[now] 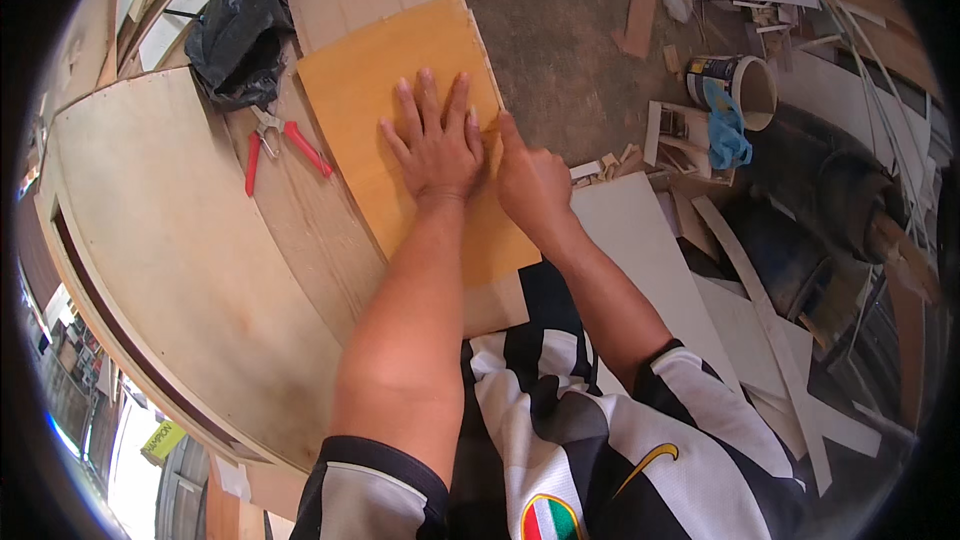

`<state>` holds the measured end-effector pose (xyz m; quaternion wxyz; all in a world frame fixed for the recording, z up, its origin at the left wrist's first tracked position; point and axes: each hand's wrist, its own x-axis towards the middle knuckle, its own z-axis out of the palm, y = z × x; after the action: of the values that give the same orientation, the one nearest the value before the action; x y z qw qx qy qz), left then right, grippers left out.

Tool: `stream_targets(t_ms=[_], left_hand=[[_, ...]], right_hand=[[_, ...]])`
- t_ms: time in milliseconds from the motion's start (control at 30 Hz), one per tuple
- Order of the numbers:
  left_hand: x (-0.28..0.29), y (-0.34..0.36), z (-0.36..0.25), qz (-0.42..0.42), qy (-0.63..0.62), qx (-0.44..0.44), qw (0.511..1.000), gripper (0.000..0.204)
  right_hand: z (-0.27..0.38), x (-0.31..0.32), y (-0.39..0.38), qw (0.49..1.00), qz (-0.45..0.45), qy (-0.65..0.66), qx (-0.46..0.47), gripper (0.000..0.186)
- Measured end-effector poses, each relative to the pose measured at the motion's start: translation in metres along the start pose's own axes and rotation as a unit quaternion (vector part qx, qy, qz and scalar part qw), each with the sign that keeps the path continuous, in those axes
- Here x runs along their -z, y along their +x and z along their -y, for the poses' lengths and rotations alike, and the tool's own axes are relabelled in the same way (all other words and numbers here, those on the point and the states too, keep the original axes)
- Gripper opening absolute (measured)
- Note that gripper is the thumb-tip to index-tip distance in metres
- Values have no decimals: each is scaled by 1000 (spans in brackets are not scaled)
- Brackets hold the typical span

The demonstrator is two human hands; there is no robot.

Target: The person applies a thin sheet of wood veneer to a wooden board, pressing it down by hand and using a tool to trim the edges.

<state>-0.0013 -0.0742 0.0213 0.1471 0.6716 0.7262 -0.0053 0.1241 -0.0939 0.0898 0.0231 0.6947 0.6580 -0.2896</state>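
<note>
Both hands (480,155) hide part of the orange sheet (400,120).

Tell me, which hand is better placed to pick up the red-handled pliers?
Probably the left hand. It lies flat, fingers spread, on the orange plywood sheet, and the red-handled pliers lie just to its left. The right hand sits at the sheet's right edge, farther off, and would have to cross over.

The left hand (433,143) lay flat, fingers spread; the right hand (530,180) was curled beside it, forefinger extended.
</note>
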Motion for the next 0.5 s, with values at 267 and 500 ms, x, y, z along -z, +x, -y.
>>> stream_targets(t_ms=[267,500], left_hand=[[0,0,-1,-9,3,-2,1000,53],[3,-2,-1,0,0,1,1000,54]], right_hand=[[3,-2,9,1000,6,-5,-4,64],[0,-2,-10,999,34,2,-19,63]])
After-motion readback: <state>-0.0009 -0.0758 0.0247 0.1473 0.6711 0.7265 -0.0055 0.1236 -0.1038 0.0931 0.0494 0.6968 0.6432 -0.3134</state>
